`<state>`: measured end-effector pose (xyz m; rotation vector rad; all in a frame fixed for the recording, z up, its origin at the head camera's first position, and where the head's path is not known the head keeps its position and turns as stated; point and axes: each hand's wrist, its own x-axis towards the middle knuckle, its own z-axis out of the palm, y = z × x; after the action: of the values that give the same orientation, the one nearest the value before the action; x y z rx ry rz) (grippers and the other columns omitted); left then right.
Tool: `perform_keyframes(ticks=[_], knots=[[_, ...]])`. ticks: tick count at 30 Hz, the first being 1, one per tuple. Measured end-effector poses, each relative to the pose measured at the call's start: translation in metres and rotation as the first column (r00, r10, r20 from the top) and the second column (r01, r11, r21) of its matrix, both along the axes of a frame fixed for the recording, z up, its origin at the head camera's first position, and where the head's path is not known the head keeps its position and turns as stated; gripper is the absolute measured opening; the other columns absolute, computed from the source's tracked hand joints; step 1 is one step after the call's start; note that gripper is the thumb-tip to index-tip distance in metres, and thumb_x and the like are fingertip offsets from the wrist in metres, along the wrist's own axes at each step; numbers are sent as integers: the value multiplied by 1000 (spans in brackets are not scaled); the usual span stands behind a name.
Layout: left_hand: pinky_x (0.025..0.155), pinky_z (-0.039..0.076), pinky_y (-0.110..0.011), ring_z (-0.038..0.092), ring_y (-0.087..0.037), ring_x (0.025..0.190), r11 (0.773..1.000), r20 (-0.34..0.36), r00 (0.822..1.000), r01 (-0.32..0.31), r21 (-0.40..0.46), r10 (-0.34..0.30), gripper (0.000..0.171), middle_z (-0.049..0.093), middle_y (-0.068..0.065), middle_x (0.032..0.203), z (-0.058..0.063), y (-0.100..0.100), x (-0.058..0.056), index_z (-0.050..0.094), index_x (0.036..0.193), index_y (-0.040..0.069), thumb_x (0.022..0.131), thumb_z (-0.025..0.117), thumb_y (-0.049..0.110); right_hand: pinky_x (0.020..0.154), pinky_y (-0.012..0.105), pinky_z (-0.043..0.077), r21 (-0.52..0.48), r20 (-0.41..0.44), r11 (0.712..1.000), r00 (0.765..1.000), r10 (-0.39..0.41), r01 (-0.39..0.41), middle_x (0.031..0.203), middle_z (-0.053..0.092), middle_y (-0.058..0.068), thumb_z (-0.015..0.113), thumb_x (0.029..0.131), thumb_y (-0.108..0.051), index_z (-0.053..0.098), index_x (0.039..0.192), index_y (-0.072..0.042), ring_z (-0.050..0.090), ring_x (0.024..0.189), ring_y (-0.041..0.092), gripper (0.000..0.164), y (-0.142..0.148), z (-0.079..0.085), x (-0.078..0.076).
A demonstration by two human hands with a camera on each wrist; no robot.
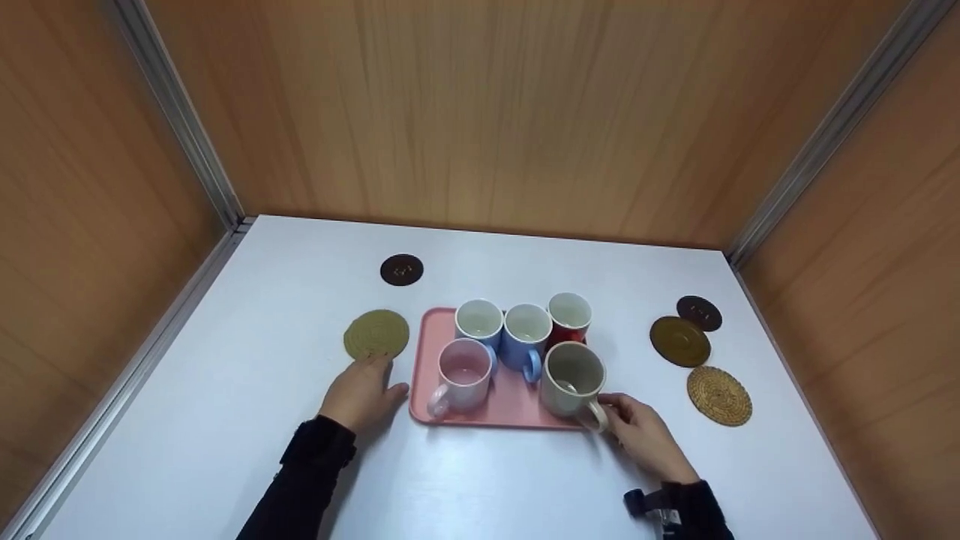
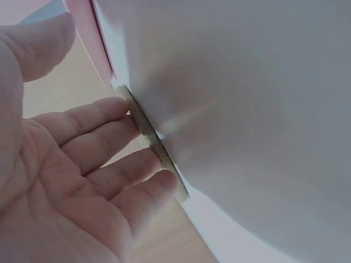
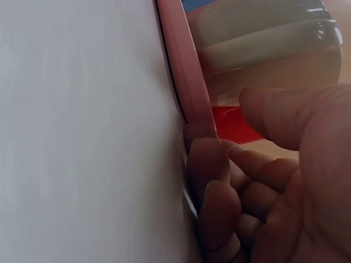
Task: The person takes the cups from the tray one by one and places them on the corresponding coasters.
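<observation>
My left hand (image 1: 362,396) lies beside the tray with its fingers straight. Its fingertips touch the near edge of a round olive-green woven coaster (image 1: 376,334), seen edge-on as a thin coaster (image 2: 145,127) in the left wrist view. My right hand (image 1: 636,433) is at the near right corner of the pink tray (image 1: 517,417). Its curled fingertips are against the tray's rim (image 3: 186,60), while the thumb stands apart from it. A beige mug (image 1: 559,397) is closest to that hand, its handle overlapping the fingers. A pink mug (image 1: 466,394) stands front left on the tray.
Two blue mugs (image 1: 517,352) and a red-bodied mug (image 1: 568,330) fill the tray's back. A dark coaster (image 1: 401,270) lies at the back left. On the right are another dark coaster (image 1: 701,313), a brown disc (image 1: 679,341) and a tan woven coaster (image 1: 718,396). Wooden walls (image 1: 480,112) enclose the table.
</observation>
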<state>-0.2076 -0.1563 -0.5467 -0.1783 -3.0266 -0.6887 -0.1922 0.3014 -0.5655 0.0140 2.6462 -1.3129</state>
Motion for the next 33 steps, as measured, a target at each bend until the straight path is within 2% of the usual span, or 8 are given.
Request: perform_keyframes(ticks=[6, 10, 15, 22, 26, 30, 33], knots=[[113, 51, -59, 65, -47, 130, 1000, 44, 999, 26, 12, -27, 63, 67, -30, 139, 8, 0, -14, 60, 146, -3, 99, 76, 35, 84, 28, 54, -12, 7, 1000, 1000, -3, 3, 115, 76, 3, 63, 108, -24, 70, 136, -9, 66, 98, 15, 32, -1, 1, -1], [113, 51, -60, 65, -48, 130, 999, 64, 997, 35, 28, -37, 60, 68, -29, 138, 11, -1, -23, 61, 146, -1, 100, 74, 35, 87, 29, 54, -9, 13, 1000, 1000, -12, 12, 117, 77, 3, 63, 108, -24, 69, 137, -9, 67, 103, 14, 33, -2, 3, -1], [105, 55, -60, 71, -49, 118, 998, 48, 997, 66, 9, -66, 55, 74, -28, 125, 12, 1, -31, 66, 139, -2, 100, 74, 36, 86, 28, 54, -8, 26, 1000, 999, -22, 23, 117, 77, 2, 63, 108, -24, 69, 137, -9, 67, 104, 14, 33, -3, 4, 0], [91, 59, -61, 74, -47, 96, 996, 42, 995, 91, -24, -90, 42, 77, -25, 101, 14, 6, -44, 73, 119, 0, 99, 75, 38, 87, 29, 54, -1, 19, 1000, 1000, -17, 17, 119, 77, 3, 63, 108, -24, 70, 137, -9, 66, 105, 15, 32, -2, 3, 0], [92, 59, -61, 74, -46, 96, 996, 84, 993, 83, -39, -80, 42, 76, -26, 103, 16, 7, -57, 72, 113, 0, 101, 73, 41, 93, 32, 54, 7, 14, 1000, 1000, -12, 11, 122, 76, 4, 62, 109, -22, 70, 137, -9, 67, 111, 16, 32, -2, 2, 0], [97, 58, -61, 74, -47, 101, 995, 119, 989, 92, -46, -86, 44, 77, -28, 109, 23, 10, -74, 72, 124, 2, 104, 67, 42, 94, 32, 55, 12, 22, 1000, 1000, -14, 14, 121, 76, 3, 62, 109, -23, 70, 137, -10, 67, 110, 15, 32, -2, 3, 0], [101, 57, -59, 73, -45, 105, 994, 155, 984, 94, -49, -85, 45, 76, -28, 113, 28, 16, -88, 73, 125, 5, 106, 63, 44, 90, 32, 55, 7, 35, 1000, 999, -12, 12, 118, 76, 3, 62, 109, -23, 69, 138, -9, 67, 106, 15, 33, -2, 3, -1]])
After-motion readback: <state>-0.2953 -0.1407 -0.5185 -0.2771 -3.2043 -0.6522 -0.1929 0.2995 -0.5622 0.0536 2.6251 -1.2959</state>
